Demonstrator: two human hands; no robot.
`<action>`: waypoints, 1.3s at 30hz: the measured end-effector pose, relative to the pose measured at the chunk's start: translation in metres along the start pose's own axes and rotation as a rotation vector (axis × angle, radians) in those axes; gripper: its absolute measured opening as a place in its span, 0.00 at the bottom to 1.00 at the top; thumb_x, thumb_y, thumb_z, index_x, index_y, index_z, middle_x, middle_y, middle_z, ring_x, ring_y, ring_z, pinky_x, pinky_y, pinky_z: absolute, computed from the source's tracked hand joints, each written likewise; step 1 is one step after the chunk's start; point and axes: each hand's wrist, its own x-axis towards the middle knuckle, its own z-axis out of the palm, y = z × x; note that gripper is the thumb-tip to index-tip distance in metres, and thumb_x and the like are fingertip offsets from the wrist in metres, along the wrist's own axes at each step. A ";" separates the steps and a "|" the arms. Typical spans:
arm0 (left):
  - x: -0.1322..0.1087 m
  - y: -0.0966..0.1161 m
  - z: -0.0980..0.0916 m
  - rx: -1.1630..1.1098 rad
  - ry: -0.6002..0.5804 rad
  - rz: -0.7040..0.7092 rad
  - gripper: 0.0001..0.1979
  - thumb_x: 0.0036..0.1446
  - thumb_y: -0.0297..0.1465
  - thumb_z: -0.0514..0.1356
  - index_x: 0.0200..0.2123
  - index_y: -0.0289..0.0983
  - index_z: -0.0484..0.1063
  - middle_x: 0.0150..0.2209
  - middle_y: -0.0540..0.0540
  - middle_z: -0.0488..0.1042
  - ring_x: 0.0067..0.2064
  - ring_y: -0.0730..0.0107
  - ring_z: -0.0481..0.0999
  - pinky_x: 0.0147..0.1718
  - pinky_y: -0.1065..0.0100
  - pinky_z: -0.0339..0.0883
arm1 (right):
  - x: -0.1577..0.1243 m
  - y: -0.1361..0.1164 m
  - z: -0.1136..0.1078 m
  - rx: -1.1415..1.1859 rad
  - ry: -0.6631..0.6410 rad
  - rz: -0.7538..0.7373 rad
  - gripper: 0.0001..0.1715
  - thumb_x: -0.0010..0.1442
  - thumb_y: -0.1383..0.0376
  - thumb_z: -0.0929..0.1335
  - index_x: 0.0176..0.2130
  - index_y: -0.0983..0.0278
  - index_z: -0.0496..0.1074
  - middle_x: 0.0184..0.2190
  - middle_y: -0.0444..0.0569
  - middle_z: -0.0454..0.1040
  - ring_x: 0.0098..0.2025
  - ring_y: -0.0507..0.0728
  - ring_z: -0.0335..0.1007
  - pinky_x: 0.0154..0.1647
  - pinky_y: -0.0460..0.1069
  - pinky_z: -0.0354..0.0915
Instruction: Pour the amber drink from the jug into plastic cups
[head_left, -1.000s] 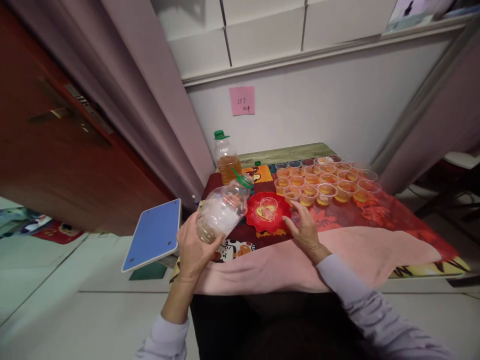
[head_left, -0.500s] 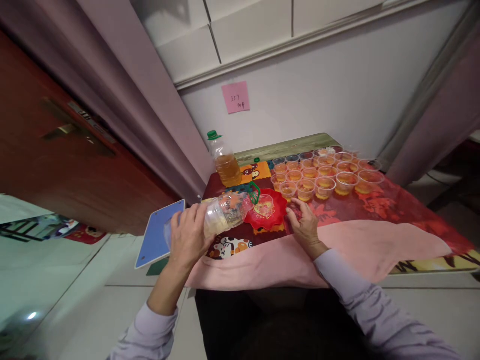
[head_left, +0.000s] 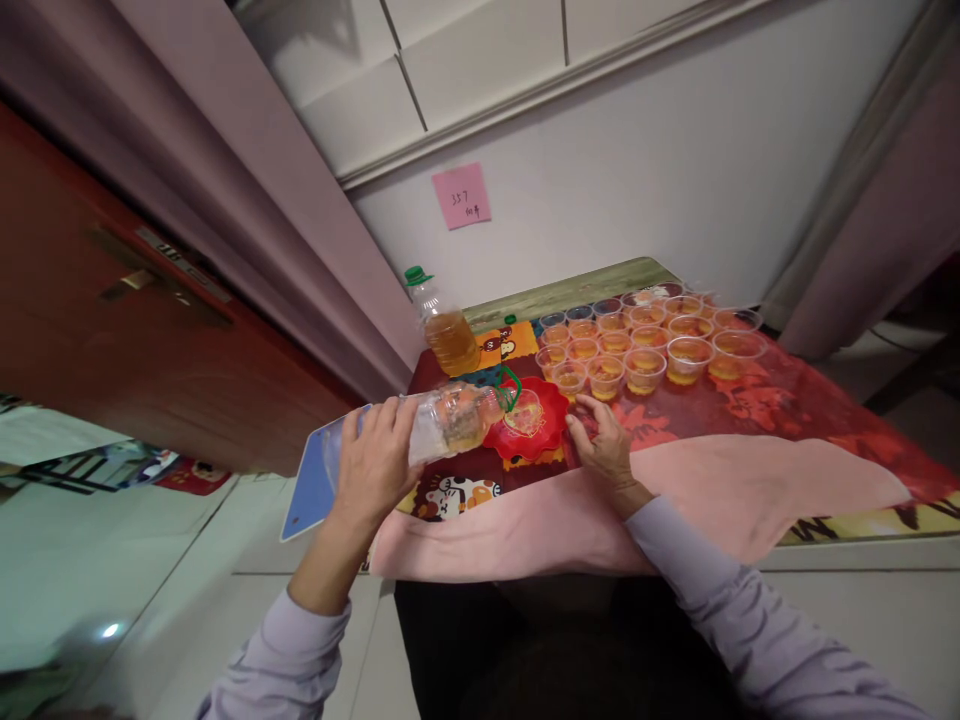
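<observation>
My left hand [head_left: 375, 455] is wrapped round a large clear plastic bottle [head_left: 454, 420], tilted nearly flat with its neck to the right. A little pale liquid lies inside it, and a green handle loop [head_left: 512, 388] sits at its neck. The mouth is over a red scalloped dish [head_left: 529, 425] with a heart pattern at its centre. On the dish's right rim, the thumb and forefinger of my right hand [head_left: 604, 450] are closed; part of the grip is hidden. Rows of clear plastic cups [head_left: 645, 370] with amber liquid stand just beyond that hand.
A second bottle [head_left: 450, 340] of amber liquid, green-capped, stands at the back left. A loose green cap [head_left: 511, 319] lies near the wall. Pink cloth [head_left: 480, 545] covers the table's front edge. A blue board [head_left: 307, 490] juts out at the left.
The tilted bottle's neck has levelled slightly over the red dish, and its liquid has shifted. My right hand stays at the dish's rim. The whole view has moved a little.
</observation>
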 end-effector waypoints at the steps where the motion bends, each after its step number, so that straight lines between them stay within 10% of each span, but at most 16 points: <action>1: 0.001 0.000 -0.002 0.007 0.003 0.009 0.37 0.56 0.28 0.68 0.69 0.35 0.66 0.67 0.29 0.74 0.65 0.37 0.74 0.66 0.41 0.62 | 0.000 -0.001 0.000 -0.002 0.002 0.001 0.22 0.71 0.51 0.69 0.56 0.61 0.76 0.50 0.59 0.85 0.49 0.66 0.83 0.52 0.63 0.78; 39: 0.029 -0.005 -0.033 0.103 -0.049 0.139 0.39 0.50 0.27 0.72 0.66 0.37 0.67 0.61 0.30 0.76 0.61 0.36 0.75 0.62 0.41 0.62 | 0.001 -0.004 -0.002 0.017 -0.035 0.029 0.21 0.70 0.51 0.69 0.55 0.60 0.77 0.49 0.58 0.85 0.49 0.66 0.83 0.52 0.64 0.78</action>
